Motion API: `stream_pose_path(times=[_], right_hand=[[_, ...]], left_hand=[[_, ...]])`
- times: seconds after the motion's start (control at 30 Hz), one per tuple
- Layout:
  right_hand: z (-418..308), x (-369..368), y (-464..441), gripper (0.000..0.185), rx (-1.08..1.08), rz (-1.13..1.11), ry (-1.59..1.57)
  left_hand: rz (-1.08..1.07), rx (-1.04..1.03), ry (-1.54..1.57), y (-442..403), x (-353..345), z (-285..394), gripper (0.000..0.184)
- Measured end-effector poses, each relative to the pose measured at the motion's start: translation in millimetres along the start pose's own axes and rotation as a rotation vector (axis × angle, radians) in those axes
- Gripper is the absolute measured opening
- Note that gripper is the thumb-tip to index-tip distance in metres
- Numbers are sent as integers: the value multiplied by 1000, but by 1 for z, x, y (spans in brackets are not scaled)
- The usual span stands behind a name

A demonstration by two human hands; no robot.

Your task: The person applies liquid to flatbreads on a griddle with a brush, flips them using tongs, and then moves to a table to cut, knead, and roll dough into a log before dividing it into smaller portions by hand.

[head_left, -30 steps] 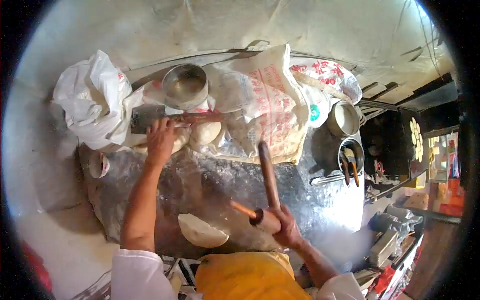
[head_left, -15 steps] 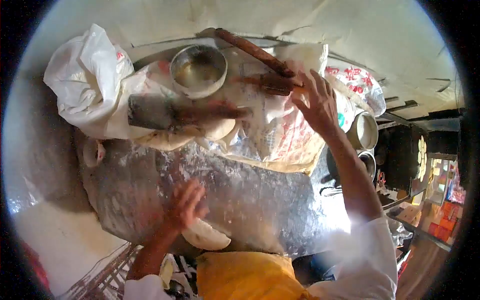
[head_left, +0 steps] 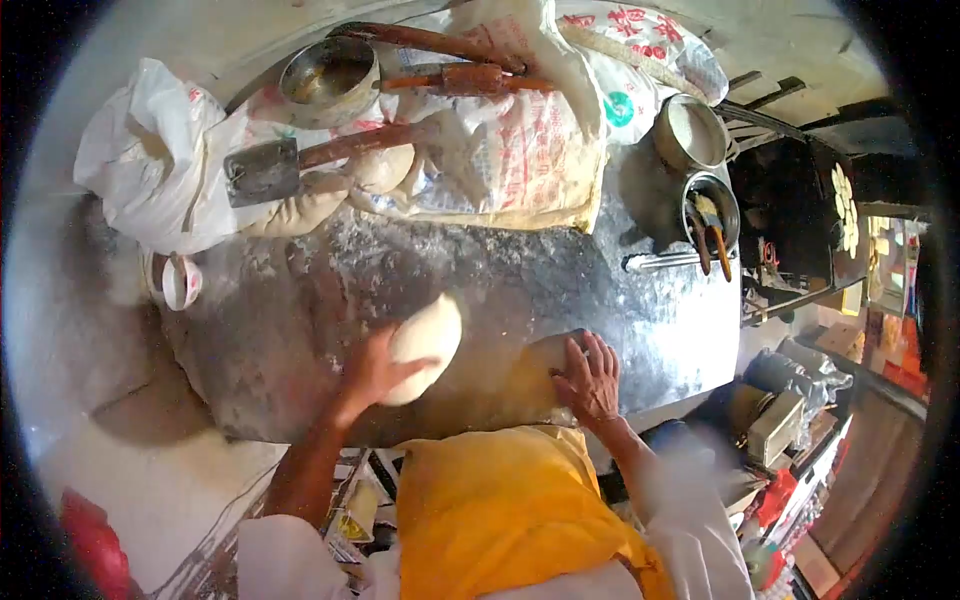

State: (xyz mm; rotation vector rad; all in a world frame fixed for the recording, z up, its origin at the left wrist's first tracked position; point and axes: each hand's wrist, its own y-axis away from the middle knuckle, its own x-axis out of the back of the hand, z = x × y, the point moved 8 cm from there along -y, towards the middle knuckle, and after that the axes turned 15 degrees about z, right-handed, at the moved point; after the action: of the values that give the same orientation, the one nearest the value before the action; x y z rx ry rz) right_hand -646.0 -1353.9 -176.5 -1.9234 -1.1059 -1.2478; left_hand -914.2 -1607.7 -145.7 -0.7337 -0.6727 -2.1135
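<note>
My left hand (head_left: 378, 372) grips a pale, flattened oval piece of dough (head_left: 430, 345), lifted on edge above the dark metal work table (head_left: 300, 370). The thumb lies across the near face of the dough; the other fingers are mostly hidden behind it. My right hand (head_left: 590, 378) rests low over the table near its front edge, palm down, fingers apart, with nothing visible in it. More dough (head_left: 385, 170) lies partly under the sacks, beside a cleaver-like scraper (head_left: 262, 175) with a broad dark blade and a wooden handle.
Printed sacks (head_left: 530, 150) cover the back of the table, bearing a metal bowl (head_left: 330, 80), a wooden rod (head_left: 430, 40) and a rolling pin (head_left: 470, 80). Pots (head_left: 692, 135) stand at the right, one holding brushes (head_left: 712, 225). A small cup (head_left: 181, 283) sits left.
My right hand has come back from the rolling pin to the table's front edge. My left hand has taken hold of the dough that lay by the front edge and raised it. The view has shifted.
</note>
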Motion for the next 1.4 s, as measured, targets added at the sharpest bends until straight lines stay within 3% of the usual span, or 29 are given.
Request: stream_pose_path(times=[0.07, 0.1, 0.17, 0.23, 0.27, 0.3, 0.37, 0.4, 0.43, 0.47, 0.53, 0.63, 0.67, 0.73, 0.97, 1.0, 1.03, 1.07, 1.13, 1.2, 1.23, 1.3, 1.4], right_hand=[[-2, 7, 0, 67, -43, -3, -37], [-7, 9, -5, 67, -12, 13, -57], [-9, 5, -23, 68, -152, 48, -254], [-35, 11, -56, 69, -23, 139, -269], [-60, 17, -74, 69, 58, 153, -316], [-88, 22, -83, 68, 136, 148, -368], [-135, 14, -113, 65, 215, 138, -409], [-158, 6, -123, 64, 279, 151, -440], [-180, 1, -130, 63, 342, 164, -468], [-199, 0, -138, 60, 347, 136, -494], [-204, -29, -131, 61, 393, 128, -442], [-205, -46, -86, 71, 415, 117, -326], [-204, -46, -64, 74, 415, 141, -263], [-200, -55, -36, 81, 403, 134, -130], [-190, -78, -152, 91, 327, 76, -231], [-185, -81, -164, 91, 328, 88, -216], [-181, -79, -176, 89, 322, 121, -278], [-178, -78, -182, 88, 339, 187, -264], [-175, -70, -174, 82, 377, 279, -216], [-159, -62, -137, 81, 372, 250, -187], [-152, -59, -120, 80, 401, 212, -178], [-145, -47, -91, 81, 473, 269, -173], [-138, -54, -93, 76, 505, 258, -63]], left_hand=[[92, -285, -69, -16, 25, 99, 59], [157, -456, -167, -7, 0, 81, 62], [129, -469, -383, 11, -53, 44, 75], [132, -438, -489, 23, -65, 56, 86], [-88, -335, -411, 16, -55, 72, 84], [-65, -314, -425, 11, -45, 80, 84], [182, -497, -577, 0, -24, 104, 82], [293, -509, -501, -11, -37, 75, 89], [207, -503, -582, -19, -52, 57, 74], [202, -372, -162, -15, -60, 40, 65], [116, -270, -282, -7, -77, 29, 50], [310, -91, 323, 27, -128, -43, 46], [357, -89, 497, 48, -122, -32, 50], [466, -475, -466, 70, -98, 12, 57], [352, -487, -157, -39, -102, -23, 34], [224, -409, -87, -56, -74, 0, 29], [124, -356, -230, -69, -82, 2, 29], [16, -316, -377, -81, -91, 2, 31], [-104, -259, -312, -65, -86, -5, 39], [374, -600, -353, -28, -50, 16, 62], [375, -609, -335, -14, -46, 11, 62], [390, -722, -432, 19, -39, 3, 79], [369, -868, -501, 5, -32, -5, 83]])
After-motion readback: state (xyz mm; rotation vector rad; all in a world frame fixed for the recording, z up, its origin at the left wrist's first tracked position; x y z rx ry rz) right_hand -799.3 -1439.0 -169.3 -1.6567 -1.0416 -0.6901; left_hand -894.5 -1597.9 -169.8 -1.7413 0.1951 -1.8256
